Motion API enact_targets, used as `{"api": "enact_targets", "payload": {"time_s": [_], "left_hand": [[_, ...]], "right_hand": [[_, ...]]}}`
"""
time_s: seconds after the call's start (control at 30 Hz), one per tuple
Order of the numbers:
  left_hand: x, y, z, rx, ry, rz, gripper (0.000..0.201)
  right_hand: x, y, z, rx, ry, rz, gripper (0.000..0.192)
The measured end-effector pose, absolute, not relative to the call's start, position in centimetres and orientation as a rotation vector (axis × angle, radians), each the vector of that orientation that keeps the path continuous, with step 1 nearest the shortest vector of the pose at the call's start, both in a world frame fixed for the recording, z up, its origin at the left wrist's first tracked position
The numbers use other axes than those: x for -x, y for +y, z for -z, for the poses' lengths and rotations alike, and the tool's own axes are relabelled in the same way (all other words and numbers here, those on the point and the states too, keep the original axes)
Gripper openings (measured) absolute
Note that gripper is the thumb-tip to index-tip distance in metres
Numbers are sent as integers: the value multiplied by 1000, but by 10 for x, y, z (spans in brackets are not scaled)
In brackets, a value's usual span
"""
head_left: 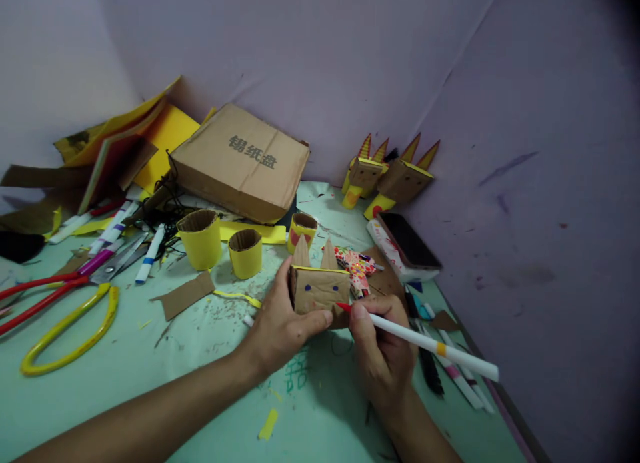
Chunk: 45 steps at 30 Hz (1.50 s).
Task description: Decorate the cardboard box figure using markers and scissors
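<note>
- Box, mid-table: left hand grips its left and near sides.
- Right hand pinches marker; red tip touches box's lower right corner.
- Box's underside hidden.

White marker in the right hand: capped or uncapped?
Uncapped. The white marker pen in the right hand shows a bare red tip, right at the small brown cardboard animal-head box steadied by the left hand.

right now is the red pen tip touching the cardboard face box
Touching. The head view shows the red marker tip meeting the lower right corner of the cardboard box, with no gap visible.
</note>
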State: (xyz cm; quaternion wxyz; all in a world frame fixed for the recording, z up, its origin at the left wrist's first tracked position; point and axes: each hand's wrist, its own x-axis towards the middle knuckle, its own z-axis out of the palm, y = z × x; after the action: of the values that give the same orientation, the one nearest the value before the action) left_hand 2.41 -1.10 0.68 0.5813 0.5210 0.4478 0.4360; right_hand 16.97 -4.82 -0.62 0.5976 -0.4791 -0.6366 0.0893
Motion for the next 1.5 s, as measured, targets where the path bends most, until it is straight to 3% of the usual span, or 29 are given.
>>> {"api": "enact_targets", "payload": {"time_s": [1.5], "left_hand": [[-24, -12, -10, -1211, 1042, -1030, 102]], "right_hand": [[-170, -47, 6, 1190, -1481, -211, 14]]}}
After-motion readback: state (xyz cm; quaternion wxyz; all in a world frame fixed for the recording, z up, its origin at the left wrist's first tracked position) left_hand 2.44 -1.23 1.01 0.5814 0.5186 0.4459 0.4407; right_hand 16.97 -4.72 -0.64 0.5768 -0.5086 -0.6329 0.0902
